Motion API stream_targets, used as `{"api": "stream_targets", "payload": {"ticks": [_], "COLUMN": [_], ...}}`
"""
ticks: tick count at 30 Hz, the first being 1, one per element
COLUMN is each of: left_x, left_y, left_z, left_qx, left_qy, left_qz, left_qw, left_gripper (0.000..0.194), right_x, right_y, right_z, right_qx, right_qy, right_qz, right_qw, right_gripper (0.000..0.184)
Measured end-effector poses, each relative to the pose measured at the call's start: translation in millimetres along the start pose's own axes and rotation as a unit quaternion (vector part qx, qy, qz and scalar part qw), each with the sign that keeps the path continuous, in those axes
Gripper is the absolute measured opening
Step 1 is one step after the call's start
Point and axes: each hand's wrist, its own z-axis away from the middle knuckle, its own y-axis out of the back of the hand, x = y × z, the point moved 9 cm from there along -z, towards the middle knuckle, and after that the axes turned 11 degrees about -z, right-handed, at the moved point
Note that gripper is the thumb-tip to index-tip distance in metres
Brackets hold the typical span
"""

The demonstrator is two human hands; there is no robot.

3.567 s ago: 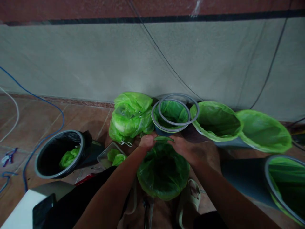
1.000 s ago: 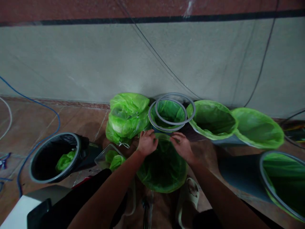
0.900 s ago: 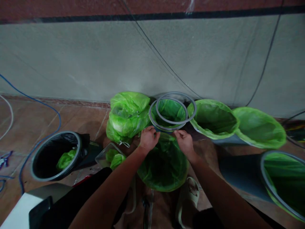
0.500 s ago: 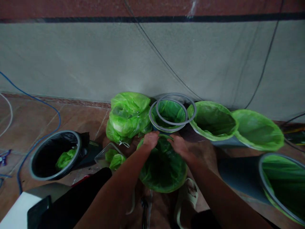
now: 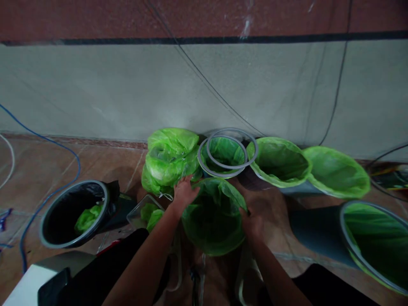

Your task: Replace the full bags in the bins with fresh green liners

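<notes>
A green plastic bag liner (image 5: 213, 216) lies between the open-fingered left hand (image 5: 185, 193) and the right hand (image 5: 251, 223), its grip unclear, beside four other green-lined bins (image 5: 279, 161).

**Bins along the wall, one at my feet**

The front bin (image 5: 213, 223) sits at bottom centre, right before me. Behind it, against the wall (image 5: 191, 93), I have a bag heap (image 5: 170, 159), then the ringed bin (image 5: 223, 154) with a ring (image 5: 232, 130) on top, then the next bin (image 5: 279, 162) and the far bin (image 5: 336, 172) rightward. The low bin (image 5: 376, 244) lies at lower right. The left bin (image 5: 63, 214) lies at left, with a bundle (image 5: 86, 217) inside, and a tray (image 5: 135, 216) sits between it and the front bin.
</notes>
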Motion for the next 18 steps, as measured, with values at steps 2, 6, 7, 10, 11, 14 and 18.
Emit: {"api": "stream_targets", "payload": {"ticks": [2,6,7,10,11,14,18], "left_x": [4.1,22.7,28.9,46.8,51.1,57.2,53.8], "left_y": [-4.4,-11.5,-13.0,-20.3,-22.8,-27.7,-28.0], "left_z": [-2.3,-12.3,-14.9,-20.3,-21.1,-21.5,-17.9], "left_qx": [0.003,0.012,0.010,-0.017,-0.026,-0.033,-0.006], "left_qy": [-0.005,-0.039,-0.051,-0.088,-0.095,-0.106,-0.117], "left_qz": [0.000,-0.012,-0.016,-0.019,-0.019,-0.019,-0.019], "left_qw": [1.000,0.999,0.999,0.996,0.995,0.994,0.993], "left_gripper": [0.060,0.054,0.053,0.041,0.035,0.020,0.016], "right_x": [4.7,3.2,-4.0,-37.9,-48.1,-66.3,-68.9], "right_y": [-5.7,-5.2,2.0,18.5,16.8,-3.0,-24.6], "right_z": [15.9,24.5,19.3,-6.1,-15.8,-40.4,-50.0], "right_qx": [-0.028,-0.067,-0.042,0.022,0.017,-0.036,-0.064], "right_qy": [-0.040,-0.086,-0.069,0.019,0.038,0.058,0.098], "right_qz": [-0.014,-0.034,-0.043,-0.071,-0.078,-0.074,-0.079], "right_qw": [0.999,0.994,0.996,0.997,0.996,0.995,0.990], "right_gripper": [0.034,0.057,0.064,0.061,0.056,0.040,0.018]}}
